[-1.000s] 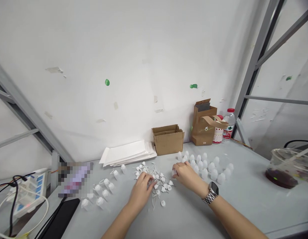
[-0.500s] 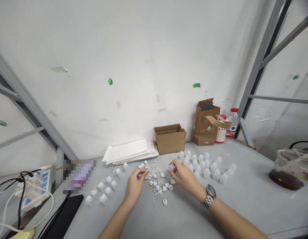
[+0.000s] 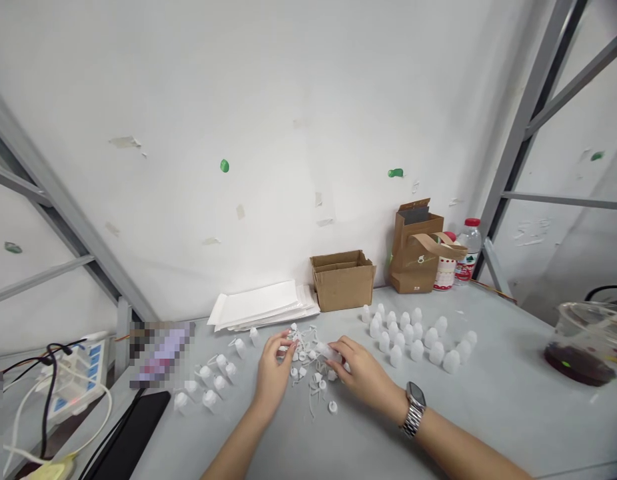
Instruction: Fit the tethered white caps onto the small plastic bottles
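Over a loose pile of small white caps with thin strap-like tails (image 3: 316,379), my two hands work close together. My right hand (image 3: 363,373), with a watch on its wrist, pinches a frosted white dome-shaped piece (image 3: 324,350) that points toward the left hand. My left hand (image 3: 272,373) has thumb and fingers closed at the pile's left edge, on what looks like a small white cap. Several frosted dome-shaped pieces (image 3: 417,350) stand upright to the right. On the left, several pieces with white tops (image 3: 209,399) stand in loose rows.
At the back are white envelopes (image 3: 258,303), a cardboard box (image 3: 343,287), a brown paper bag (image 3: 416,260) and a red-capped bottle (image 3: 469,250). A plastic tub with dark liquid (image 3: 581,363) stands right. A power strip with cables (image 3: 83,377) and a black flat object (image 3: 131,433) lie left.
My right hand has moved left with the frosted piece, bringing it over the pile near the left hand. The left hand stays by the pile. The view has shifted slightly.
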Demonstrator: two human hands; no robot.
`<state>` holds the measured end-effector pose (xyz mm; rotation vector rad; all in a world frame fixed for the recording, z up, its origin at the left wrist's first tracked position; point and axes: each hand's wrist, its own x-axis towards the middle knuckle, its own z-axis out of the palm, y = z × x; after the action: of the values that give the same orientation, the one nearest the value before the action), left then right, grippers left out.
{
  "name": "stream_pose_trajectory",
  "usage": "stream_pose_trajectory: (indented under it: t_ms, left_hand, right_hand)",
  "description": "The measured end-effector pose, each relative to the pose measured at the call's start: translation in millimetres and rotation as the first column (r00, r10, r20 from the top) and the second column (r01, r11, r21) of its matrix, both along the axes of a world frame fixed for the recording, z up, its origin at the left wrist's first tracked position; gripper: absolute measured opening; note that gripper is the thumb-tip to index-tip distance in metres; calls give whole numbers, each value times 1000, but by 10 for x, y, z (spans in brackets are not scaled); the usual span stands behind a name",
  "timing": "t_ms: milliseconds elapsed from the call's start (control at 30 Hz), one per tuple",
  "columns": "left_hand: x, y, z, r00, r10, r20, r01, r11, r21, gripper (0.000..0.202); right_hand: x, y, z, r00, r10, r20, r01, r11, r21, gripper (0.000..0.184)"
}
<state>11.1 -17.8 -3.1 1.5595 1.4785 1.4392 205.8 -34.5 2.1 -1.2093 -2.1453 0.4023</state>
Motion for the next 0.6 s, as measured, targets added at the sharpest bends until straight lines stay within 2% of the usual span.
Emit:
stream_pose_trajectory:
  t_ms: [167, 300, 433, 500, 600]
  left_hand:
    - [14, 12, -6, 975, -71, 209, 89, 993, -80, 22]
    - [26, 12, -6, 972, -77, 224, 92, 994, -59, 21]
    - [60, -36, 69, 921, -144, 362, 196, 975, -109, 23]
    - [80, -62, 100, 877, -159, 454, 254, 954, -157, 26]
    - [116, -100, 115, 831, -180, 527, 320, 929, -186, 29]
  right_hand:
    - [-32, -45, 27, 999, -4, 32, 4, 1000, -25, 21]
    - [-83, -92, 45, 1000, -4, 10, 4, 999, -52, 20]
    - [-126, -141, 57, 993, 79, -92, -86, 994, -72, 22]
    - [-138, -162, 64, 982, 141, -121, -146, 989, -32, 31]
    - [-150, -177, 76, 975, 207, -83, -204, 978, 43, 51]
